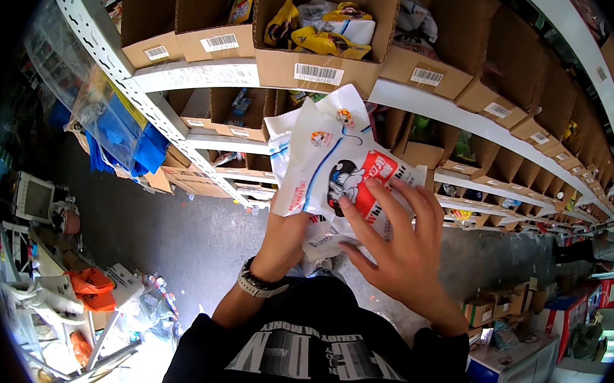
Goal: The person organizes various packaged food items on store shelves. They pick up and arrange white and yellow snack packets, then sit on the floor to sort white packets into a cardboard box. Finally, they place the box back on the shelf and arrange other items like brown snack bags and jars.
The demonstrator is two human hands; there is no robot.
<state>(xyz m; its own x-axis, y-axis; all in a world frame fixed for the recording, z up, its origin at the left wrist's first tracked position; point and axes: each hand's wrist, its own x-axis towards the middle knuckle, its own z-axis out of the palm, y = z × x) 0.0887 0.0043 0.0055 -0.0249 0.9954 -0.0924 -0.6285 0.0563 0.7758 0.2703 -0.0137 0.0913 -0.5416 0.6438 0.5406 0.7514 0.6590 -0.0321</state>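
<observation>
Towering above the grip, the white metal shelving (187, 76) carried open cardboard boxes (319, 21) with white barcode labels on their fronts, the middle one holding yellow and white packets (325, 33) only partly seen. Below these, the white snack bags (330, 172) with red and blue print hid most of the left hand (286, 236), which clasped them from underneath. The right hand (396, 237) lay spread and flat against their front.

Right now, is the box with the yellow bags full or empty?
Partly full. The box on the upper shelf holds yellow bags and a white one; its back wall still shows above them.
</observation>
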